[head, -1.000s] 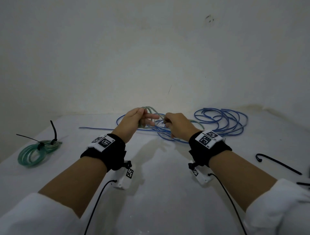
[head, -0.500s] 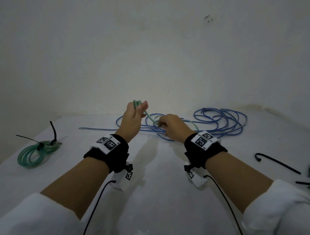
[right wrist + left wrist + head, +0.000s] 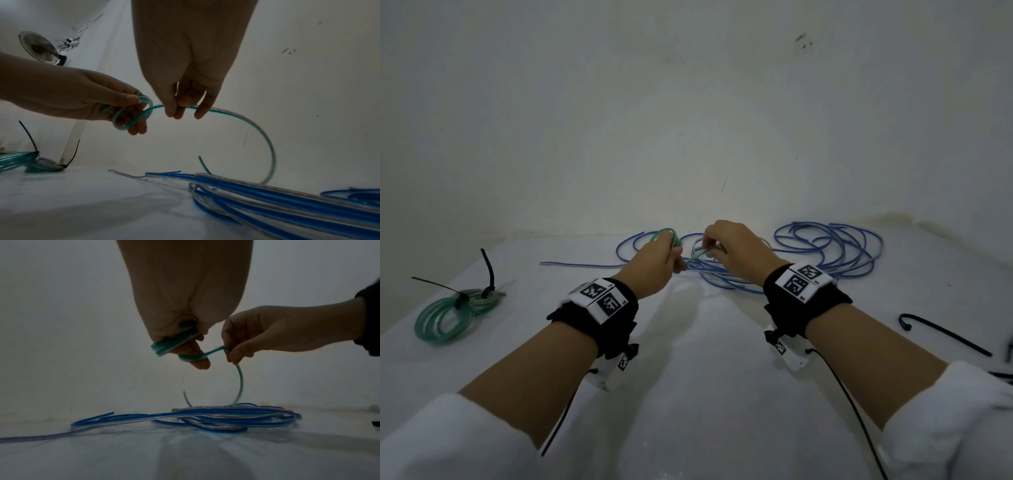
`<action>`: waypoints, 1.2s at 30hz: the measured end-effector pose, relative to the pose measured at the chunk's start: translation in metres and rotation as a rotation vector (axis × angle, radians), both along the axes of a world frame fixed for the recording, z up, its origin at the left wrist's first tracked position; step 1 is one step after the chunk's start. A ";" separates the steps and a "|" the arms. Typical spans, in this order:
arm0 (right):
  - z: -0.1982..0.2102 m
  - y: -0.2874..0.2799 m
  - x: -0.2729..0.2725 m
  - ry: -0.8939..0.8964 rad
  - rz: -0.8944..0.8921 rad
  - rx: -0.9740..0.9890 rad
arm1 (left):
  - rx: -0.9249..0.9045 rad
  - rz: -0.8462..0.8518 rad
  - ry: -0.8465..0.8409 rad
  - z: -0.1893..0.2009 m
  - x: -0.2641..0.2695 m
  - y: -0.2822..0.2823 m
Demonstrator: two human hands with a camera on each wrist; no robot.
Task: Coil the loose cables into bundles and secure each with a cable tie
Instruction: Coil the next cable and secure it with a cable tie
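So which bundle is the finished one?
Look at the white table, far left edge. The green coil lies there alone, with two black ties cinched round it. The blue cable sprawls loose and untied, away from it.

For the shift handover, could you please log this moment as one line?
left hand: holds green cable loops | right hand: pinches its loose length | blue cable: uncoiled | table

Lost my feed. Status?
Left hand grips green coil. Right hand pinches its loose tail. Blue cable underneath, untied.
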State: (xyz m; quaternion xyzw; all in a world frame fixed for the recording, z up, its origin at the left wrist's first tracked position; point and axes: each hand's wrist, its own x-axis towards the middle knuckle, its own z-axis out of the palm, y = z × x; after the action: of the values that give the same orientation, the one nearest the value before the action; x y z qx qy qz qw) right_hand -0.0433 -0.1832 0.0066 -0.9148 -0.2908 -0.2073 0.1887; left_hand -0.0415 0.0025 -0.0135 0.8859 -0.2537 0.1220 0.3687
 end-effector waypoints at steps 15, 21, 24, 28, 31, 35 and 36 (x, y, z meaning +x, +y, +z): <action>0.003 0.000 0.004 -0.178 -0.067 -0.242 | 0.038 -0.035 -0.011 0.003 0.000 0.002; -0.001 -0.002 0.001 -0.147 0.041 -0.061 | 0.035 -0.075 0.043 0.002 -0.001 0.001; 0.001 0.001 0.001 0.069 0.049 -0.009 | 0.000 -0.095 0.075 0.004 -0.002 0.001; 0.000 0.004 -0.003 0.186 0.079 0.088 | -0.021 -0.139 0.094 0.005 -0.004 -0.003; -0.003 0.001 -0.003 0.178 0.090 0.134 | -0.066 -0.122 0.088 0.004 -0.002 -0.002; -0.005 0.002 0.001 0.152 0.045 0.150 | -0.113 -0.124 0.138 0.003 -0.001 -0.002; -0.005 0.002 0.001 0.133 0.053 0.142 | -0.126 -0.135 0.158 0.003 -0.001 -0.002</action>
State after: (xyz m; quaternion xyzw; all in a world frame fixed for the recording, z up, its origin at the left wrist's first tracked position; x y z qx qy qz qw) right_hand -0.0418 -0.1809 0.0020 -0.9028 -0.2863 -0.1612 0.2775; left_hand -0.0426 0.0005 -0.0101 0.8489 -0.2747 0.0422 0.4497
